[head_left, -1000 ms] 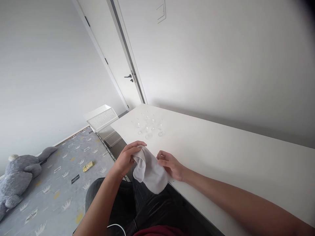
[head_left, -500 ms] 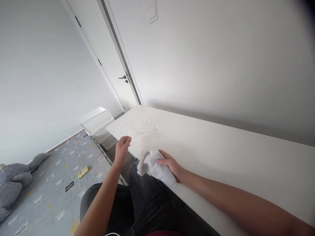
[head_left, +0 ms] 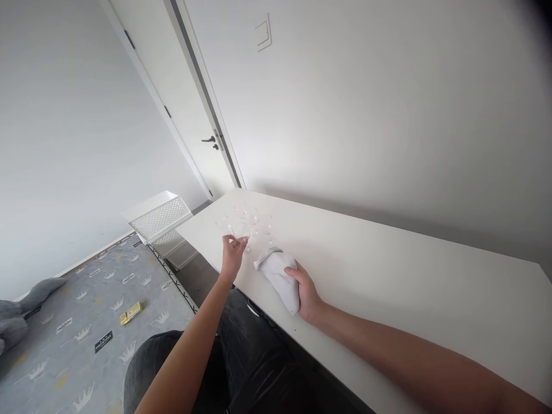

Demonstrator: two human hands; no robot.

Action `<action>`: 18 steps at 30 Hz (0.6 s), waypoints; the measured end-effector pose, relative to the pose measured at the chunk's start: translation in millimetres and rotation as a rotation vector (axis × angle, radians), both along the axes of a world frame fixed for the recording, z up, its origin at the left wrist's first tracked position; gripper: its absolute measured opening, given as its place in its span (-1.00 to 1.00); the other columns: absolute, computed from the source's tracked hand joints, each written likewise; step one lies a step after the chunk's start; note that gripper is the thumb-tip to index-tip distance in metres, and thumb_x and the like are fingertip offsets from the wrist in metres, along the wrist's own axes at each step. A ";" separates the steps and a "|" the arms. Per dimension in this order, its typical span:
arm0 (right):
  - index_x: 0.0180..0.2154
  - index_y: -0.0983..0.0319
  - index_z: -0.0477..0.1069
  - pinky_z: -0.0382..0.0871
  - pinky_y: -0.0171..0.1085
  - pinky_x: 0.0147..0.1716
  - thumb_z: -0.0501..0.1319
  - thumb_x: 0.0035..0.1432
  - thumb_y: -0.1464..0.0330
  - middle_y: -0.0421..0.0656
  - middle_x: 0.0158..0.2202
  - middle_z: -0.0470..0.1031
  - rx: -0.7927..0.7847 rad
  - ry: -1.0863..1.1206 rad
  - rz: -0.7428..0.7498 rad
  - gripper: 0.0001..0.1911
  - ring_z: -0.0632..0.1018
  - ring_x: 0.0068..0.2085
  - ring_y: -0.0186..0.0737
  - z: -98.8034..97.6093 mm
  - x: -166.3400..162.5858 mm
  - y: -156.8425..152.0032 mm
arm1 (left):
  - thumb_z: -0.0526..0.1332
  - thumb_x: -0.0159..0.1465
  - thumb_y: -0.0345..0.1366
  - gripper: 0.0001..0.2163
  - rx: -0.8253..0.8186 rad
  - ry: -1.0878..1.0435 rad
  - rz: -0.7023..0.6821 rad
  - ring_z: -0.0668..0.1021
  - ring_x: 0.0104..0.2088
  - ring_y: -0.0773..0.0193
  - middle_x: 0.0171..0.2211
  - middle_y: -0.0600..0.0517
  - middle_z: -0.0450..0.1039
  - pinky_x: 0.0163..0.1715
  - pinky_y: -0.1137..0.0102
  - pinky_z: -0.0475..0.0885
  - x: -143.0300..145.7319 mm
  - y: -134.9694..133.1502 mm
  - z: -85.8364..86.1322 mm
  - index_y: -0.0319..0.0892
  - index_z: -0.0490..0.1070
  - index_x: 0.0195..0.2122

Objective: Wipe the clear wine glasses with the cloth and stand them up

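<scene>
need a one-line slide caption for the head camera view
Right hand holding a pale cloth, left hand at a cluster of clear glasses on the white table.

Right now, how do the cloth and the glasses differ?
The cloth is whitish and opaque; the glasses are clear. The cloth is one piece; the glasses are several. The right hand grips the cloth; the glasses cluster at the table's end, the left hand at one. Both have a hand close.

Bare hands held apart, both arms stretched forward.
The left hand [head_left: 233, 254] reaches farther out, fingers bent, its forearm [head_left: 187, 342] slanting up from below; the right hand [head_left: 307, 292] curls in a grasp, its forearm [head_left: 388, 345] extending in from the right.
</scene>
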State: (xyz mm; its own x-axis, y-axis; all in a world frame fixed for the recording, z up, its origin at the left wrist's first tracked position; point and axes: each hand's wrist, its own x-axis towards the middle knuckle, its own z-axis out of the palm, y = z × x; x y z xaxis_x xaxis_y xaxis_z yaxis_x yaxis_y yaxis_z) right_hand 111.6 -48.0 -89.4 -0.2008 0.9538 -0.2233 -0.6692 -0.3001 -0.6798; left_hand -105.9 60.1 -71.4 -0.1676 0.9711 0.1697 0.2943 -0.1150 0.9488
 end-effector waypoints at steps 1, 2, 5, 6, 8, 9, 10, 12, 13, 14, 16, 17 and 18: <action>0.11 0.16 0.48 0.39 -0.22 -0.29 0.35 0.10 0.24 -0.11 -0.13 0.59 -0.003 -0.004 -0.011 -0.49 0.57 -0.18 -0.07 -0.1 0.6 1.2 | 0.23 0.38 0.10 -0.58 0.014 -0.004 -0.017 0.65 0.05 0.10 0.03 -0.18 0.60 0.08 0.13 0.45 2.2 -3.6 3.1 -0.04 0.07 -0.05; 0.10 0.16 0.48 0.40 -0.22 -0.28 0.35 0.09 0.23 -0.12 -0.13 0.60 -0.006 -0.010 -0.023 -0.49 0.57 -0.18 -0.07 0.1 1.6 2.9 | 0.21 0.39 0.11 -0.58 0.032 -0.004 -0.037 0.67 -0.02 0.12 -0.01 -0.15 0.60 0.03 0.15 0.47 4.4 -8.8 7.0 -0.04 0.07 -0.04; 0.05 0.15 0.47 0.41 -0.20 -0.27 0.36 0.07 0.23 -0.13 -0.15 0.59 -0.041 -0.048 -0.080 -0.52 0.57 -0.19 -0.06 1.9 6.7 10.2 | 0.16 0.42 0.11 -0.61 0.079 0.071 -0.111 0.67 -0.21 0.18 -0.16 -0.02 0.58 -0.20 0.29 0.49 10.6 -33.2 19.9 -0.02 0.08 -0.01; 0.04 0.14 0.46 0.41 -0.20 -0.26 0.36 0.06 0.23 -0.13 -0.15 0.58 -0.057 -0.072 -0.103 -0.52 0.57 -0.19 -0.05 2.7 8.4 12.4 | 0.16 0.43 0.10 -0.63 0.080 0.125 -0.138 0.65 -0.26 0.21 -0.22 0.03 0.56 -0.26 0.34 0.46 12.3 -43.1 23.5 -0.02 0.10 0.01; 0.05 0.11 0.44 0.42 -0.18 -0.22 0.37 0.06 0.23 -0.14 -0.14 0.56 -0.066 -0.137 -0.149 -0.52 0.56 -0.16 -0.04 3.8 10.6 14.8 | 0.18 0.43 0.06 -0.65 0.070 0.250 -0.186 0.59 -0.35 0.27 -0.31 0.10 0.52 -0.33 0.39 0.41 14.9 -62.1 27.6 0.00 0.16 0.04; 0.04 0.10 0.42 0.42 -0.18 -0.19 0.36 0.08 0.22 -0.15 -0.14 0.55 -0.039 -0.180 -0.160 -0.54 0.55 -0.15 -0.04 3.8 10.8 14.5 | 0.21 0.41 0.05 -0.65 0.069 0.313 -0.201 0.55 -0.38 0.29 -0.32 0.12 0.51 -0.33 0.40 0.40 15.4 -70.1 28.0 0.00 0.19 0.04; 0.01 0.10 0.42 0.41 -0.17 -0.17 0.33 0.12 0.22 -0.17 -0.15 0.53 0.019 -0.234 -0.156 -0.60 0.54 -0.15 -0.06 3.3 10.5 13.2 | 0.25 0.38 0.04 -0.65 0.072 0.374 -0.207 0.52 -0.40 0.31 -0.33 0.13 0.51 -0.33 0.40 0.39 15.3 -76.8 27.2 0.00 0.23 0.04; -0.12 0.12 0.39 0.36 -0.20 -0.18 0.28 0.20 0.22 -0.20 -0.22 0.46 0.200 -0.386 -0.132 -0.77 0.48 -0.20 -0.12 0.9 8.8 8.5 | 0.32 0.33 0.04 -0.62 0.083 0.475 -0.202 0.50 -0.39 0.31 -0.31 0.12 0.53 -0.33 0.41 0.38 13.1 -85.1 23.1 0.00 0.31 0.03; -0.19 0.14 0.35 0.32 -0.22 -0.20 0.25 0.24 0.23 -0.22 -0.26 0.41 0.299 -0.478 -0.130 -0.84 0.44 -0.24 -0.16 -0.7 7.9 6.0 | 0.34 0.31 0.04 -0.61 0.090 0.518 -0.197 0.49 -0.39 0.31 -0.30 0.11 0.54 -0.34 0.42 0.38 11.0 -87.0 20.4 0.00 0.34 0.05; -0.23 0.15 0.31 0.28 -0.23 -0.24 0.22 0.27 0.25 -0.24 -0.30 0.37 0.388 -0.569 -0.141 -0.87 0.39 -0.28 -0.19 -2.3 7.2 3.9 | 0.35 0.30 0.05 -0.59 0.100 0.558 -0.192 0.50 -0.38 0.30 -0.30 0.11 0.56 -0.34 0.42 0.39 8.4 -87.6 17.5 0.01 0.37 0.07; -0.26 0.15 0.25 0.20 -0.25 -0.29 0.17 0.32 0.28 -0.25 -0.34 0.31 0.517 -0.705 -0.172 -0.88 0.31 -0.34 -0.23 -4.3 7.8 2.1 | 0.34 0.31 0.08 -0.54 0.137 0.638 -0.200 0.53 -0.38 0.29 -0.28 0.09 0.58 -0.33 0.41 0.40 2.5 -86.3 11.6 0.04 0.41 0.16; -0.26 0.15 0.24 0.17 -0.24 -0.30 0.15 0.34 0.30 -0.25 -0.35 0.29 0.564 -0.739 -0.170 -0.88 0.29 -0.35 -0.24 -4.2 9.4 2.5 | 0.34 0.31 0.08 -0.51 0.163 0.685 -0.223 0.54 -0.38 0.30 -0.28 0.09 0.58 -0.33 0.41 0.40 -0.2 -85.1 8.7 0.06 0.42 0.20; -0.25 0.15 0.24 0.16 -0.24 -0.31 0.14 0.35 0.31 -0.25 -0.35 0.29 0.595 -0.743 -0.137 -0.90 0.28 -0.36 -0.24 -3.2 12.0 3.5 | 0.33 0.32 0.09 -0.50 0.194 0.735 -0.260 0.54 -0.40 0.30 -0.29 0.08 0.58 -0.34 0.41 0.40 -2.5 -83.9 5.8 0.07 0.42 0.23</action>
